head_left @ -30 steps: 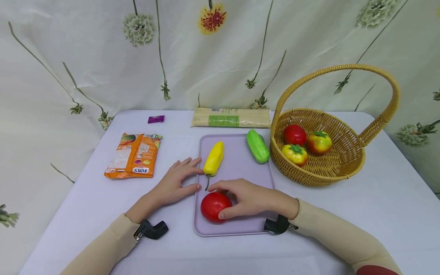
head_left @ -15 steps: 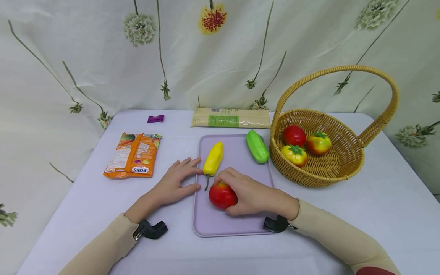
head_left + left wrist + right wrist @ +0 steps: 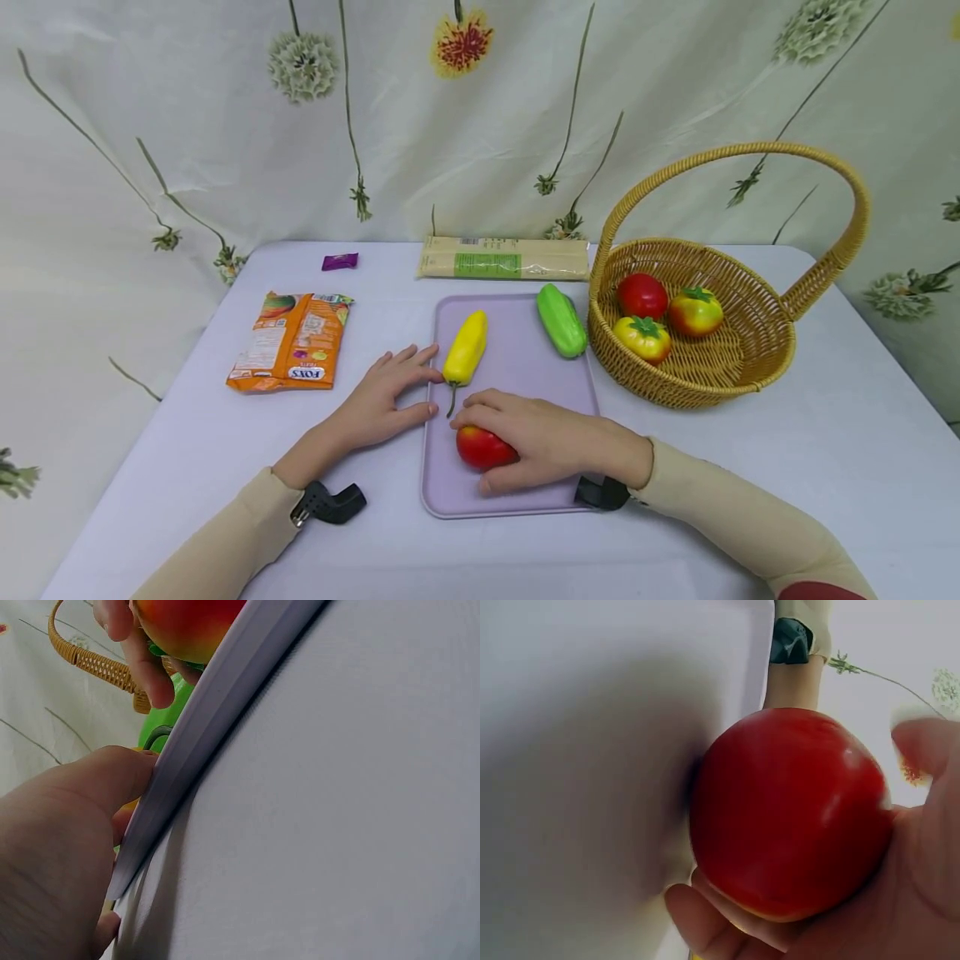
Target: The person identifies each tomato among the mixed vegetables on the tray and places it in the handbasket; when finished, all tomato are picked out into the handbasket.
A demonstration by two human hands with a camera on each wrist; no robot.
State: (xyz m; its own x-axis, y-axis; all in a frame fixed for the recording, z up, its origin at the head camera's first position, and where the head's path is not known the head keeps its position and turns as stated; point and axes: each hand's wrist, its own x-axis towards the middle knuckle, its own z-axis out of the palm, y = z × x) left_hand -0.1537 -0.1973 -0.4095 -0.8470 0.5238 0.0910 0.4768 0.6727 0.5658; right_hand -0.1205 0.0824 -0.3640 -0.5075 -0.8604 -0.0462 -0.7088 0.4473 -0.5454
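Observation:
A red tomato (image 3: 483,448) with a yellowish, green-leafed end (image 3: 176,652) is on the front half of the lilac tray (image 3: 517,497). My right hand (image 3: 536,437) lies over it, fingers draped across its far side. In the right wrist view, the thumb stands away from the tomato (image 3: 791,814) and the fingers pass beside and behind it; the palm hides part of it. My left hand (image 3: 386,396) rests spread at the tray's left edge, fingertips at the rim. Beyond them on the tray lies a yellow pepper (image 3: 467,346) with a dark stem.
A green cucumber-like vegetable (image 3: 562,321) lies at the tray's back right. Beside it stands a tall-handled wicker basket (image 3: 731,387) holding red and yellow fruits. A long beige packet (image 3: 502,258) lies behind the tray; an orange snack bag (image 3: 292,342) and small purple wrapper (image 3: 340,262) are left.
My right hand first drew the tomato right and away from me, gripping it. Since then the hand has come slightly nearer and its thumb and fingers have spread. The left hand has stayed still.

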